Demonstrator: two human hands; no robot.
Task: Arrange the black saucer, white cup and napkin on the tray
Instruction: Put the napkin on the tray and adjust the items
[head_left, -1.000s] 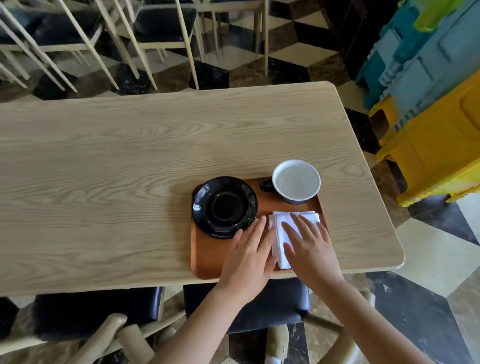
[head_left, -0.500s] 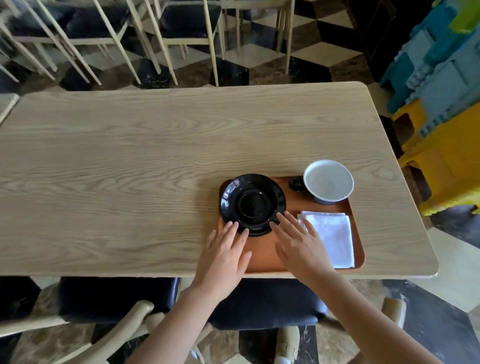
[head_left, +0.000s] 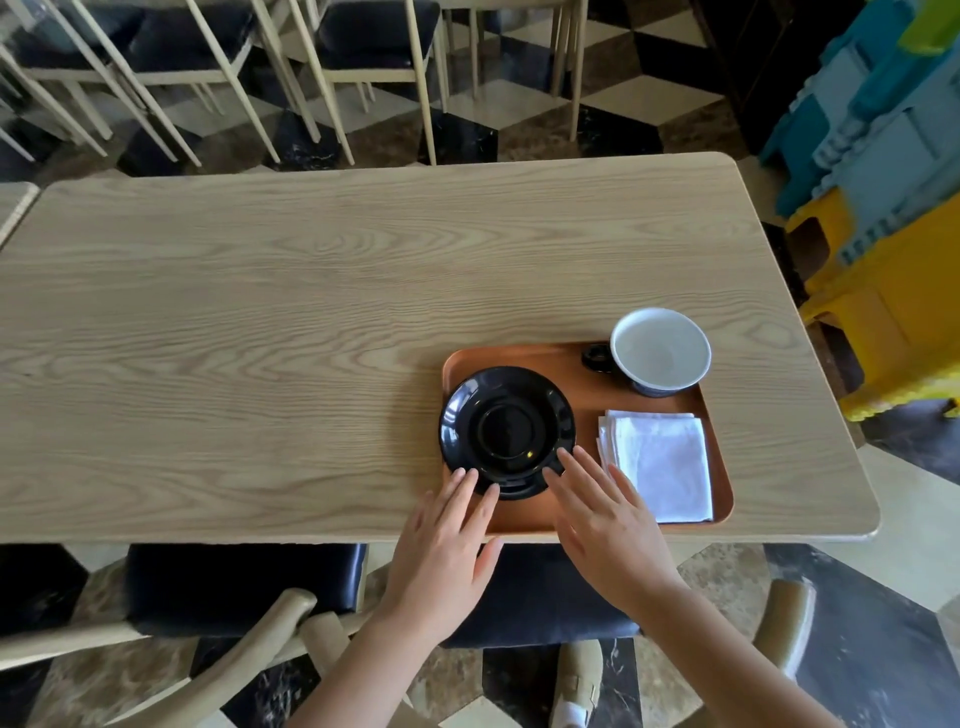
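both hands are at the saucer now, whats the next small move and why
Probably nudge the black saucer rightward, fully onto the tray: its left rim overhangs the tray's left edge. The left hand and right hand have open fingers at its near rim. The napkin and white cup look placed.

Glossy saucer (head_left: 508, 432), wood-grain table (head_left: 260, 338), perhaps cloth napkin (head_left: 658, 463).

Both my forearms reach in from the near edge, bare, angling toward each other. My left hand (head_left: 441, 545) lies flat, palm down, fingers (head_left: 465, 480) stretched forward and slightly spread — nothing gripped. My right hand (head_left: 605, 525) is flat too, palm down, fingers fanned and pointing up-left — also holding nothing. The two hands sit near each other, apart, thumbs inward.
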